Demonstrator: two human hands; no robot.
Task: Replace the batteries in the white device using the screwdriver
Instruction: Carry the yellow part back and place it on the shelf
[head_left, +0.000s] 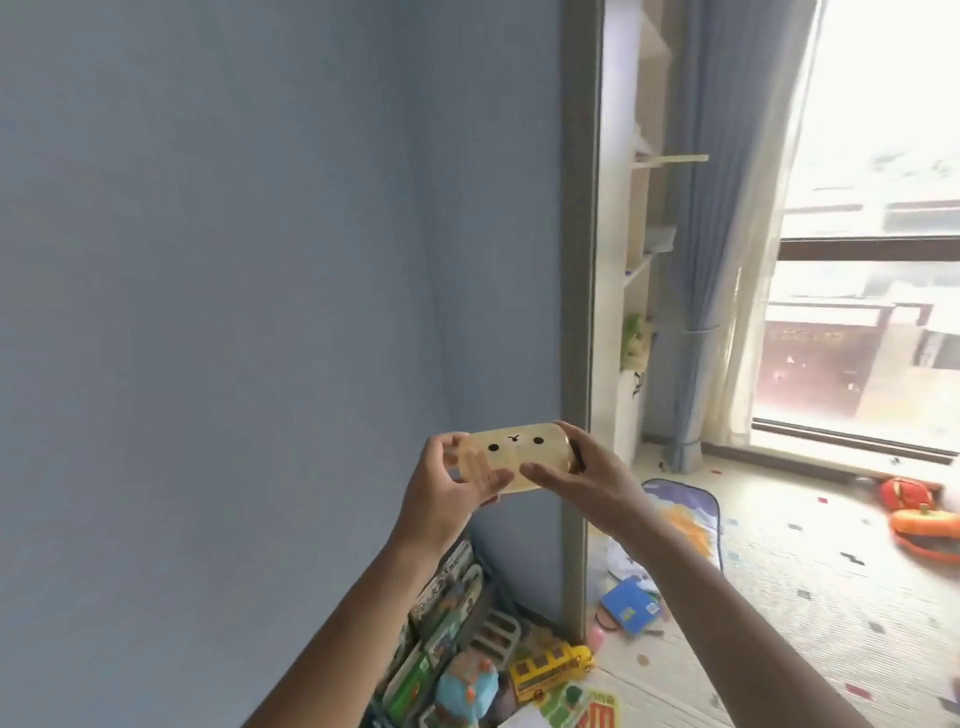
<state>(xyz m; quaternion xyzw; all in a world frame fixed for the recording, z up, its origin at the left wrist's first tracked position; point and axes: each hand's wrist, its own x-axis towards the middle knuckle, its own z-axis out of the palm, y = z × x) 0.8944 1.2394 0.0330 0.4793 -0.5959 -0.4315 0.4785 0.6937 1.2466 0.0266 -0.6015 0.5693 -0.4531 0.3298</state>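
I hold a pale, rounded oblong device (156, 451) up at chest height in front of the blue wall. It has a small printed face with two black dot eyes and a tiny mouth, and it glows yellowish. My left hand (447, 488) grips its left end, fingers behind and thumb under the lower edge. My right hand (576, 473) wraps its right end, thumb across the lower front. No screwdriver or batteries are in view.
A blue wall (234, 312) fills the left, ending at a grey door frame (576, 260). Below lie toys: a yellow bus (550, 670), a blue plush (465, 686), a book rack (447, 597). Past the frame, a play mat (805, 597), orange toys (919, 519), curtain and window.
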